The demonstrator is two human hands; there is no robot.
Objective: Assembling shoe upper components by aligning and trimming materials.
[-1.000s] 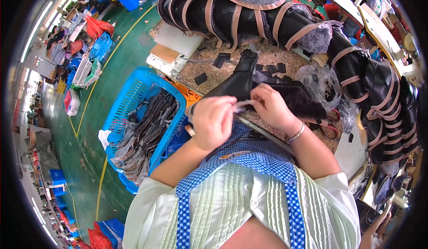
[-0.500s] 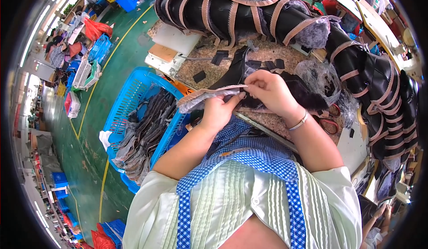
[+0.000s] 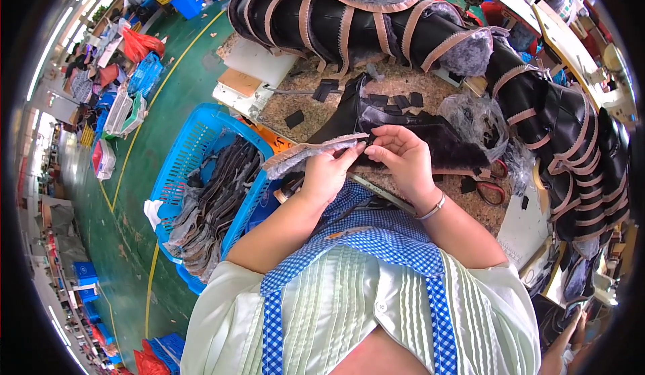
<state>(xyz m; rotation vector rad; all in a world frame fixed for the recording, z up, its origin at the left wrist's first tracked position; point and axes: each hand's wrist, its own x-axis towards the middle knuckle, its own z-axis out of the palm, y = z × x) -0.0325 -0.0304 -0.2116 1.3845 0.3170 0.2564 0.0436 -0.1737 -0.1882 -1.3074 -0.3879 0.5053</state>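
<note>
My left hand [image 3: 325, 175] pinches the tan, zigzag-cut edge of a black leather piece lined with grey fur [image 3: 295, 160]. Its thumb and fingers close on the end of that strip. Right beside it, my right hand [image 3: 406, 163] has thumb and forefinger drawn together at a small dark spot by the left fingertips. What it grips is too small to make out. More of the black leather [image 3: 346, 110] spreads over the speckled worktop [image 3: 285, 103] beyond my hands, with dark fur [image 3: 447, 136] to the right.
Small black patches [image 3: 326, 89] lie on the worktop. Red-handled scissors [image 3: 490, 192] and a clear plastic bag [image 3: 474, 116] are at the right. Black fur-lined pieces [image 3: 363, 32] curve round the back. A blue basket [image 3: 171, 180] of dark strips stands at the left.
My right hand has turned and drawn slightly toward me, its fingers now lower beside the left fingertips. The left hand still holds the edge, whose free end now shows shorter between the hands.
</note>
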